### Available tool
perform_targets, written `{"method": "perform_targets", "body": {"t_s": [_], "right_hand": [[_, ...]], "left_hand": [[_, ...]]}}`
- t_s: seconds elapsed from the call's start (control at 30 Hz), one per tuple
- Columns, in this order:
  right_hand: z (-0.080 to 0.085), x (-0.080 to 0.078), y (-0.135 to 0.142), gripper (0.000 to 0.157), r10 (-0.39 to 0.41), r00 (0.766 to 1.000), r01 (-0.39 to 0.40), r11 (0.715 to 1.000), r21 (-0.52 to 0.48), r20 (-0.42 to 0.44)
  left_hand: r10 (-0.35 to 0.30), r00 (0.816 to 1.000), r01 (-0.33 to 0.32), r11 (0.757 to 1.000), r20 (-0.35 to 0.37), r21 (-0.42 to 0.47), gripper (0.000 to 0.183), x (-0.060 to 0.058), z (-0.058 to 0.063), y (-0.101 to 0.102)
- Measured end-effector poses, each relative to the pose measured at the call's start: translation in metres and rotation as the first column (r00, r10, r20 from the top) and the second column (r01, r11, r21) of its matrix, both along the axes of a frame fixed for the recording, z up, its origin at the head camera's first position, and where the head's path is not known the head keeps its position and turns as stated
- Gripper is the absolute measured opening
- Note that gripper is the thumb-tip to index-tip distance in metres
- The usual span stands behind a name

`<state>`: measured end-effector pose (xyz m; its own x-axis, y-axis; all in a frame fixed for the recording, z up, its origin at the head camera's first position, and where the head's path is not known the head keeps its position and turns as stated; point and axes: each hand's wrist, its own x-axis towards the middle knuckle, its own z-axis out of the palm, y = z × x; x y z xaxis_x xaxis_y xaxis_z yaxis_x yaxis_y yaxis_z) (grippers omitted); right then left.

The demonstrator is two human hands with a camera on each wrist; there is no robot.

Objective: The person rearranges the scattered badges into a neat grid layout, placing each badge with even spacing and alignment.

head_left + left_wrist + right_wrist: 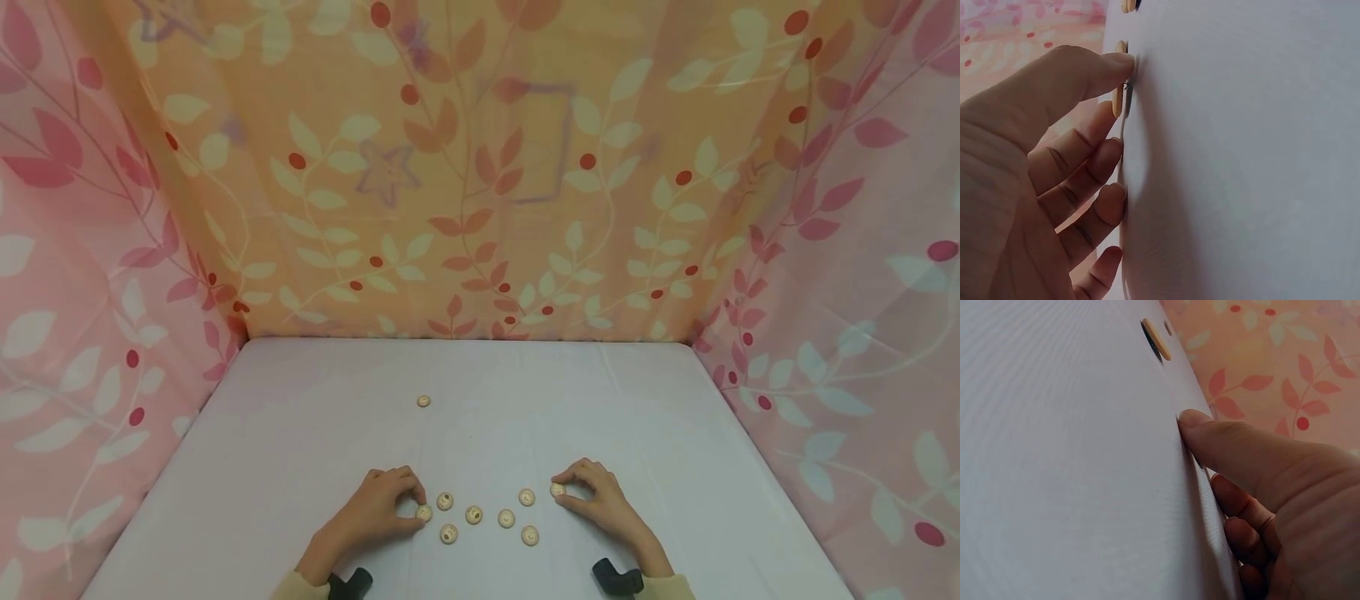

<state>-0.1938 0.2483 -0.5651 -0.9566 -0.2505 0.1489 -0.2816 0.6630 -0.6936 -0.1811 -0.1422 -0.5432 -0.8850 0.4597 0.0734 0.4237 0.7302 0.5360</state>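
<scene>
In the head view my left hand (381, 505) pinches a small round wooden disc (423, 513) between thumb and fingers, low at the white tabletop. The left wrist view shows the same disc (1119, 105) edge-on behind the thumb. On the other side, my right hand (598, 502) holds a similar wooden disc (557, 490) with thumb and forefinger; its thumb hides that disc in the right wrist view. Between the hands lie several more discs, among them one with dark face-like marks (474, 515) in the middle and a plainer one (506, 518) to its right.
One lone disc (423, 401) lies farther back on the white-covered table (600, 400). Leaf-patterned cloth walls, an orange curtain (465, 208) behind and pink ones (90, 375) at the sides, enclose the table.
</scene>
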Motion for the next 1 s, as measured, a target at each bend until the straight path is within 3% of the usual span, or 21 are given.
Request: {"method": "perform_targets", "body": {"t_s": [0.27,0.43,0.7,1.0], "right_hand": [[-0.001,0.000,-0.001,0.022,-0.002,1.000,0.002,1.000,0.005,-0.007],[-0.001,0.001,-0.001,0.022,0.006,1.000,-0.006,1.000,0.000,-0.006],[-0.002,0.000,-0.001,0.023,0.005,1.000,-0.005,1.000,0.001,-0.010],[-0.002,0.000,0.001,0.023,0.010,1.000,-0.010,1.000,0.005,-0.027]], "left_hand": [[0.065,0.997,-0.066,0.997,0.031,0.039,0.020,-0.007,-0.002,-0.007],[0.091,0.996,-0.091,0.995,0.012,0.035,0.021,-0.012,-0.002,-0.014],[0.127,0.991,-0.124,0.990,-0.045,0.072,0.023,-0.030,-0.001,-0.025],[0.157,0.987,-0.153,0.982,-0.030,0.114,0.025,-0.048,0.006,-0.033]]}}
